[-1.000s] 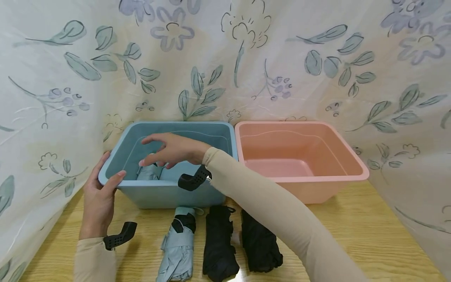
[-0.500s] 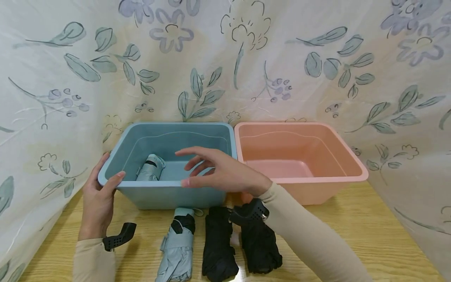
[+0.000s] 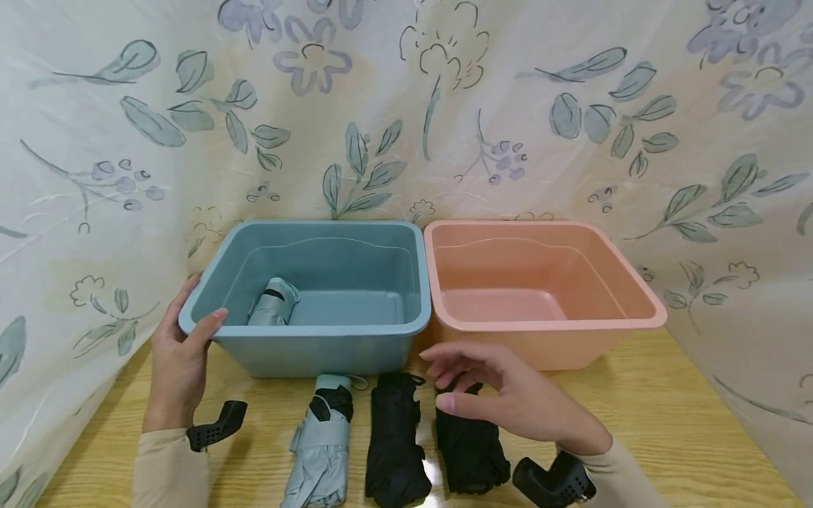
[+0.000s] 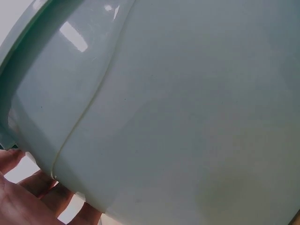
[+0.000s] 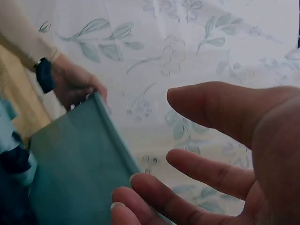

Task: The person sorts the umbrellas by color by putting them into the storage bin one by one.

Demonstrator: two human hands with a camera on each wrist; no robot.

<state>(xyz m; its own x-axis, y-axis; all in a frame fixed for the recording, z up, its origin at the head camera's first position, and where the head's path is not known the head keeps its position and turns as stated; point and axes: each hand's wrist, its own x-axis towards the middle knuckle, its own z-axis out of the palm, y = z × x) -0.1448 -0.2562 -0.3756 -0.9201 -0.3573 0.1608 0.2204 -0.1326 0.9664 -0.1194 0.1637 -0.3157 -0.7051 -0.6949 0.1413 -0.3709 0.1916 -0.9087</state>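
The left hand (image 3: 181,360) grips the near left corner of a light-blue rectangular plastic bin (image 3: 317,353), its thumb over the rim and its fingers along the outside wall. The right hand (image 3: 508,395) holds nothing; its fingers are spread and slightly bent above the far part of a folded black fabric umbrella (image 3: 473,458), and whether it touches it cannot be told. That umbrella lies on the wood-grain worktop (image 3: 667,437) in front of the bins, rightmost of three in a row. Its long axis runs away from the person, the near end swung a little to the right; the far end is partly hidden by the hand.

Just beside it, a second black umbrella (image 3: 396,444) points almost straight at the bins. To the left, a folded pale-blue fabric umbrella (image 3: 322,444) has its capped handle end toward the blue bin and its near end angled left. Inside that bin, at the left, another pale-blue umbrella (image 3: 274,303) lies with its visible end pointing away and slightly right, its near end hidden by the front wall. A pink rectangular plastic bin (image 3: 546,324) stands right beside the blue one.
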